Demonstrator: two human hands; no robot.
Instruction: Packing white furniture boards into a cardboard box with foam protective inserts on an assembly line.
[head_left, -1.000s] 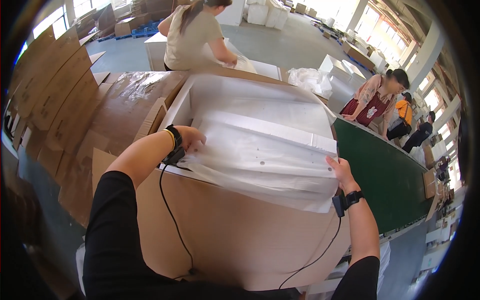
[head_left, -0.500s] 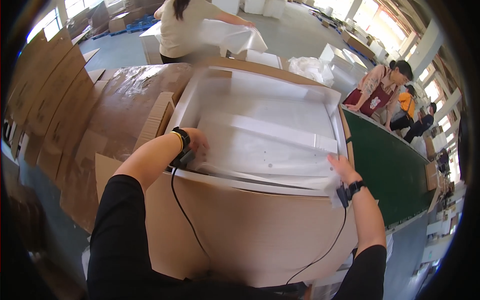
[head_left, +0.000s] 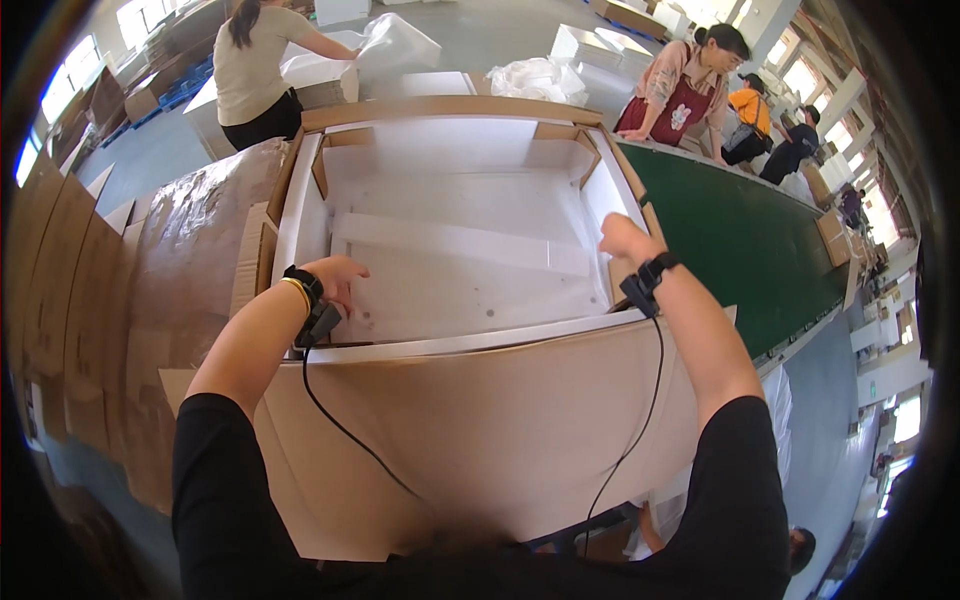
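A large open cardboard box (head_left: pixel 470 430) stands in front of me, its near flap hanging toward me. White foam edging (head_left: pixel 302 240) runs around the inside. Within it a whitish translucent sheet (head_left: pixel 460 205) lies over a flat panel with several small dark spots. My left hand (head_left: pixel 338 278) is over the near left inner corner, fingers apart and holding nothing I can see. At the right foam wall, my right hand (head_left: pixel 625 238) has its fingers curled down and closed; what they grip, if anything, is hidden.
A green conveyor belt (head_left: pixel 735 240) runs along the right, with a person in a maroon apron (head_left: pixel 680 95) leaning at it. Brown wrapped cardboard (head_left: pixel 190 260) stands at left. Beyond the box, another person (head_left: pixel 262 70) handles white sheeting (head_left: pixel 395 45). Cables hang from both my wrists.
My right hand has moved from the near right corner to farther along the right wall. The sheet's near edge, loose over the rim before, now lies down inside. My view has shifted right.
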